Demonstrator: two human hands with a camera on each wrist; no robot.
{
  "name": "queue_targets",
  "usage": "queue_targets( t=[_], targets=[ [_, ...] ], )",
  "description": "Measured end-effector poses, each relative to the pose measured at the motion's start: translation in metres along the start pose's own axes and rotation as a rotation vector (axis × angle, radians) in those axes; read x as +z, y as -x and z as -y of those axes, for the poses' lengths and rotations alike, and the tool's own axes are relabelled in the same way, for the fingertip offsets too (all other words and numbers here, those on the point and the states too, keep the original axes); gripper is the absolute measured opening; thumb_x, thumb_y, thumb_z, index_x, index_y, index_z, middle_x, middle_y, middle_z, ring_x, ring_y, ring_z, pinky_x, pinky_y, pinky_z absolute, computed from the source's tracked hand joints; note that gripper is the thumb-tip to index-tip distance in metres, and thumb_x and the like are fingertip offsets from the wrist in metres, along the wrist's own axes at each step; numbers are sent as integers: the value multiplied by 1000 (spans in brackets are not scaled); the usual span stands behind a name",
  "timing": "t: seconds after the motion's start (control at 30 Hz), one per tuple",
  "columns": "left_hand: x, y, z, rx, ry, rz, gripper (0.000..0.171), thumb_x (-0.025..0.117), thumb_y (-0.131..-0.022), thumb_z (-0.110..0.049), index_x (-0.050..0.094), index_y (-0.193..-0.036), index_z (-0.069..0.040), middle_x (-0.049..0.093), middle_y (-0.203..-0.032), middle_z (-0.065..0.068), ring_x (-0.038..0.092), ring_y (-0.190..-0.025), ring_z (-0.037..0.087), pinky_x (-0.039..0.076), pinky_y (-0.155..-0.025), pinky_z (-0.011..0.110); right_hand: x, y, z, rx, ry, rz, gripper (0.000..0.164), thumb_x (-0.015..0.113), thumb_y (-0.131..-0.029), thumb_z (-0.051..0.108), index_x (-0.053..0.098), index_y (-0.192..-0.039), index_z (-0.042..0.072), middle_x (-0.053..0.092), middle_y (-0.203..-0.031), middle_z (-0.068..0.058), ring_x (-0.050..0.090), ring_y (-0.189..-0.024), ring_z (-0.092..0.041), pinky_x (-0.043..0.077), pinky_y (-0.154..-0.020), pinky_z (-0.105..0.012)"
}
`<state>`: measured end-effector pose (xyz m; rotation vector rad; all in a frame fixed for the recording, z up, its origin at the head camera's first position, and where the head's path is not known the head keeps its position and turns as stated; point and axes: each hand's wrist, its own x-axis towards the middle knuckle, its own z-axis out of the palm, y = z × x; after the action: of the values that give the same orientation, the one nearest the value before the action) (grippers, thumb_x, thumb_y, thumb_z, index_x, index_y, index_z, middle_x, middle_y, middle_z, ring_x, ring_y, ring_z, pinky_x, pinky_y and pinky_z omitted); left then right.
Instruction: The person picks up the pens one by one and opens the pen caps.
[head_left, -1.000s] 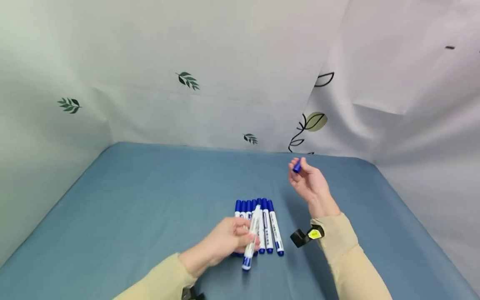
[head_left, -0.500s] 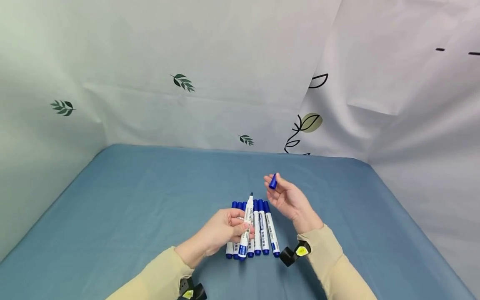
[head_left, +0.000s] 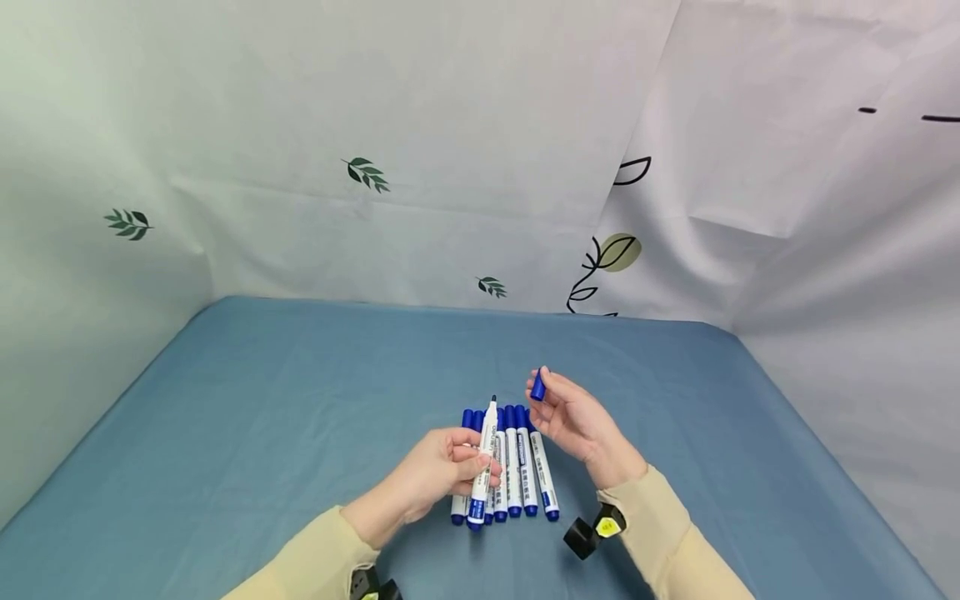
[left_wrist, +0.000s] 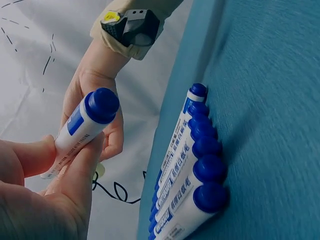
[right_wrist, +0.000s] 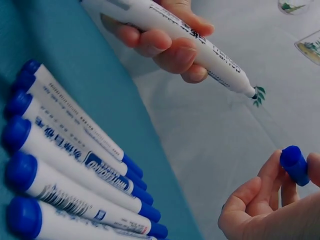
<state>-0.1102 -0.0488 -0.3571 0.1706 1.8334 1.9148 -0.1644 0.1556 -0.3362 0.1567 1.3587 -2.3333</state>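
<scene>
My left hand (head_left: 438,468) grips an uncapped whiteboard marker (head_left: 483,462) by its white barrel, its dark tip pointing up and away from me. In the right wrist view the bare tip of this marker (right_wrist: 220,65) faces the cap. Between thumb and fingers my right hand (head_left: 577,421) pinches a blue marker cap (head_left: 538,385), its hollow end turned toward the marker. Cap and tip are a short gap apart. Under the hands, several capped whiteboard markers (head_left: 527,467) lie side by side in a row, the left ones partly hidden by my left hand.
A blue cloth (head_left: 300,400) covers the table. Pale fabric with leaf prints (head_left: 405,233) hangs behind and at both sides. Each wrist carries a black camera, such as the right one (head_left: 592,532).
My right hand has come left and down with the cap, nearer the marker. The left hand has moved slightly left, still gripping the marker, which now stands more upright.
</scene>
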Motion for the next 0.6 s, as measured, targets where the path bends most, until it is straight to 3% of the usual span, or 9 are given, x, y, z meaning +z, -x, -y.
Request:
queue_targets(
  t=[0.27, 0.6],
  targets=[
    [-12, 4, 6, 4, -24, 19, 31, 53, -95, -2, 49, -121, 14, 69, -99, 21, 69, -84, 14, 56, -76, 36, -9, 5, -4, -1, 73, 2, 24, 42, -102, 24, 63, -91, 20, 60, -77, 7, 58, -76, -7, 46, -76, -23],
    [-33, 12, 4, -25, -51, -26, 39, 58, -94, -9, 50, -124, 15, 64, -108, 23, 67, -89, 18, 57, -76, 36, -18, 13, -5, 11, 106, 46, 25, 45, -101, 26, 66, -88, 21, 55, -74, 10, 53, -71, -6, 46, -73, -21]
  ],
)
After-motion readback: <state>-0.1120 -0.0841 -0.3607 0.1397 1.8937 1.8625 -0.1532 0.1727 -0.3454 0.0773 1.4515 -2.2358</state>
